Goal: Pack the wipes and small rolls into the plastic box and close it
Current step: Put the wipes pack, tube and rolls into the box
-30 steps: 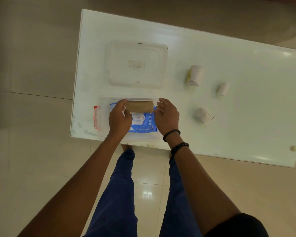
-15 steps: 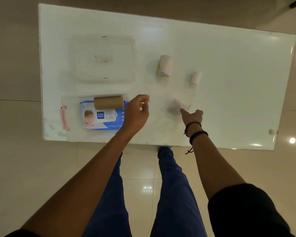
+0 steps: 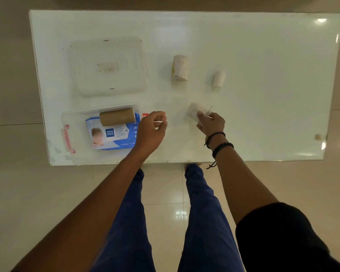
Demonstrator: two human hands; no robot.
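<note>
You're roughly a third of the way there, I'd say. The wet wipes pack (image 3: 114,135) is lying in the plastic box (image 3: 71,122), with a brown cardboard roll (image 3: 117,118) resting on top of it. Your right hand (image 3: 211,124) has its fingertips on the nearest small white roll (image 3: 194,111), though I can't tell if it's properly gripped. Your left hand (image 3: 151,128) hangs loosely curled and empty beside the box. Two more rolls, the big one (image 3: 180,68) and the little one (image 3: 219,79), sit further back, and the lid (image 3: 108,65) is off, behind the box.

Wipes (image 3: 113,135) in box (image 3: 67,118), left of rolls (image 3: 180,68)
</note>
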